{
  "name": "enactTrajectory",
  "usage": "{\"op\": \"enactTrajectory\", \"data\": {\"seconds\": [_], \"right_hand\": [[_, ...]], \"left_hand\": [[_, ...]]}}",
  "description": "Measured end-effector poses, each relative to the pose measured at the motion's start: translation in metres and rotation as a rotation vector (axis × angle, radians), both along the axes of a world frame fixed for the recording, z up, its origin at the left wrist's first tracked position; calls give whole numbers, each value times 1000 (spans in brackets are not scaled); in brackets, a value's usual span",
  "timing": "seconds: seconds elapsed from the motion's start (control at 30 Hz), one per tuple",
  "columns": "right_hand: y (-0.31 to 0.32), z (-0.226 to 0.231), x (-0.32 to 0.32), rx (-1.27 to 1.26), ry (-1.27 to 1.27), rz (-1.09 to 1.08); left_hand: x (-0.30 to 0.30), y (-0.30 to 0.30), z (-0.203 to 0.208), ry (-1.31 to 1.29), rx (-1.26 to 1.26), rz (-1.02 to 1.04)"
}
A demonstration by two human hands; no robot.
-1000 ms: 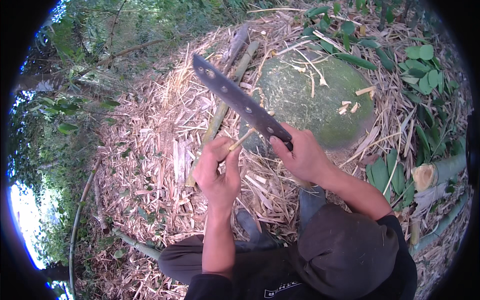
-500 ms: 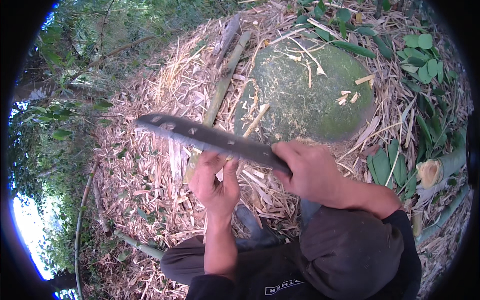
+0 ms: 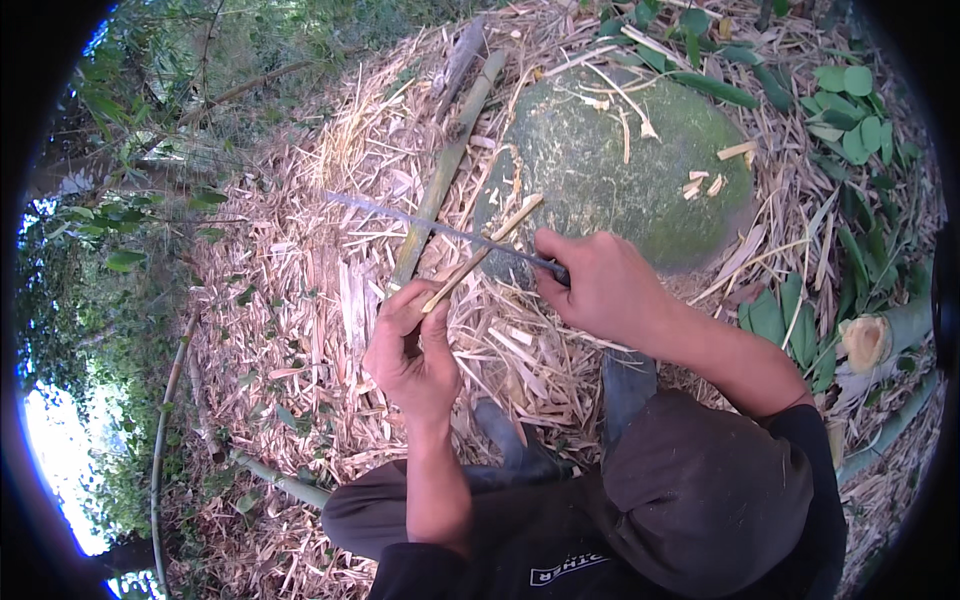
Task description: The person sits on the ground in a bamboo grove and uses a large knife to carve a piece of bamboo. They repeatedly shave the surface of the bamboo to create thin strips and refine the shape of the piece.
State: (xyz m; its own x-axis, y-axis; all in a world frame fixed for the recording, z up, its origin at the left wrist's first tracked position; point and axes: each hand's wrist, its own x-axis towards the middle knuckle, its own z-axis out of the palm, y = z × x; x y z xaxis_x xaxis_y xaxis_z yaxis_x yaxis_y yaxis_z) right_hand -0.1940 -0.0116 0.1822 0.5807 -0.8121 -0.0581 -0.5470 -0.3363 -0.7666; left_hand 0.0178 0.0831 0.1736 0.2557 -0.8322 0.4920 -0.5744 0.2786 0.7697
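Observation:
My left hand point(image 3: 415, 350) pinches the near end of a thin, pale bamboo stick point(image 3: 510, 227) between thumb and fingers. The stick slants away to the right, its far end over the left edge of a mossy boulder point(image 3: 640, 170). Closed round the handle of a machete point(image 3: 400, 215), my right hand point(image 3: 610, 285) is in front of the boulder. The long blade points left, seen nearly edge-on, and crosses the stick around its middle. Whether blade and stick touch I cannot tell.
Dry bamboo shavings point(image 3: 310, 330) cover the ground. Beyond my left hand lies a split bamboo pole point(image 3: 445, 170). Cut bamboo point(image 3: 885, 335) and green leaves point(image 3: 845, 110) are at the right. My boots point(image 3: 628, 385) stand close to the boulder. Brush grows at the left.
The machete blade has turned from showing its broad, slotted side to nearly edge-on, its tip shifting right and away. More of the bamboo stick now shows. My left hand has moved slightly left.

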Motion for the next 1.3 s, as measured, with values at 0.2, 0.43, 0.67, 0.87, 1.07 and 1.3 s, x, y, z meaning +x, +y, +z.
{"op": "enactTrajectory", "data": {"seconds": [0.2,0.43,0.67,0.87,1.07,1.3], "right_hand": [[24,20,-4,-183,-24,61],[15,0,-1,-181,-49,-3],[6,-14,3,-40,9,-56],[20,-19,-7,-98,-18,-93],[26,0,-15,-73,-41,-34],[25,-22,-7,-57,4,-48]], "left_hand": [[-9,3,2,-139,-63,18],[-7,1,0,-131,-63,10],[-3,1,1,-69,-75,-2],[-17,-5,6,-56,-88,-13],[-23,3,2,-84,-67,-62],[-27,33,-2,-46,-25,39]]}}
